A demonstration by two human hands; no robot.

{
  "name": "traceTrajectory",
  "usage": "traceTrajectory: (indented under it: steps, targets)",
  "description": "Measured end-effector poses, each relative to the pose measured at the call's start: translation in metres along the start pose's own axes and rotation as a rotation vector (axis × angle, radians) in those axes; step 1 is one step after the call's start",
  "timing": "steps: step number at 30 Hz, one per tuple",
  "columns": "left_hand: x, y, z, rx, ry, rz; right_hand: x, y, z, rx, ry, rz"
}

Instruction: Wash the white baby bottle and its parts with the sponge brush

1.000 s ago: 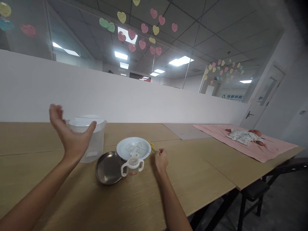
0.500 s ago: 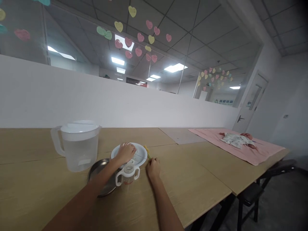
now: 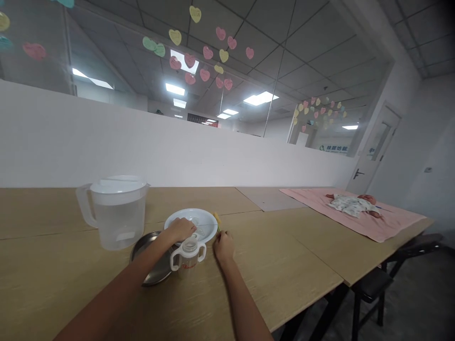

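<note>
My right hand [image 3: 223, 246] is closed around the thin green handle of a small brush with a yellow sponge-like head [image 3: 217, 218], beside the plate's right edge. My left hand [image 3: 181, 230] is over the left part of a white plate [image 3: 214, 230], its fingers curled down; what they hold, if anything, is hidden. Clear and white small parts [image 3: 202, 231] lie in the plate. Just in front stands a clear baby bottle with two white handles [image 3: 189, 255], upright and uncapped. A round metal tray [image 3: 159, 274] lies partly under my left forearm.
A lidded translucent pitcher [image 3: 119, 218] holding water stands at the left on the wooden table [image 3: 277, 284]. A baby doll [image 3: 351, 205] in patterned clothes lies on a pink cloth [image 3: 377, 229] at the right. A black stool [image 3: 371, 286] stands by the table's right edge.
My left hand has drawn back slightly over the plate, toward me and to the left. My right hand keeps hold of the brush, almost in place.
</note>
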State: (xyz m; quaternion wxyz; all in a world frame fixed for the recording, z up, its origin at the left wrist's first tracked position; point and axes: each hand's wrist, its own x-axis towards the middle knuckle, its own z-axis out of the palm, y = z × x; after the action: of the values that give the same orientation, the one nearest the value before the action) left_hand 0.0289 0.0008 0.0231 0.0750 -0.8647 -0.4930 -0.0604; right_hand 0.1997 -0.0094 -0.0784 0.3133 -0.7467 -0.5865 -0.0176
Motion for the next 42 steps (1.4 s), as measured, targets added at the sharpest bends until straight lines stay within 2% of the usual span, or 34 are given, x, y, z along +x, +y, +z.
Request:
traceTrajectory:
  steps: [6,12,17,19,22,26,31,33,39,42]
  targets:
    - [-0.008,-0.005,-0.002,-0.043,0.097,0.027,0.002,0.002,0.007,0.011,-0.006,-0.012]
    - [-0.012,-0.015,-0.013,-0.217,0.203,0.001,0.004,0.01,0.016,0.232,0.19,0.089]
    - [-0.021,-0.016,-0.031,-0.321,0.35,-0.079,0.002,0.006,0.001,0.437,0.248,0.205]
    - [-0.025,-0.015,-0.038,-0.334,0.377,-0.12,-0.001,0.001,-0.01,0.507,0.292,0.158]
    - [-0.029,-0.014,-0.046,-0.334,0.403,-0.121,-0.007,-0.007,-0.021,0.575,0.345,-0.009]
    - [-0.031,-0.012,-0.053,-0.346,0.393,-0.1,-0.016,-0.013,-0.021,0.493,0.288,-0.212]
    - [-0.034,-0.01,-0.059,-0.438,0.376,-0.064,-0.02,-0.015,-0.018,0.413,0.286,-0.273]
    - [-0.036,-0.007,-0.062,-0.534,0.378,-0.058,-0.021,-0.015,-0.017,0.434,0.304,-0.28]
    - [-0.038,0.01,-0.064,-1.043,0.318,0.047,-0.024,-0.014,-0.019,0.549,0.328,-0.364]
    - [-0.039,0.017,-0.066,-1.143,0.323,0.049,-0.026,-0.014,-0.022,0.583,0.35,-0.367]
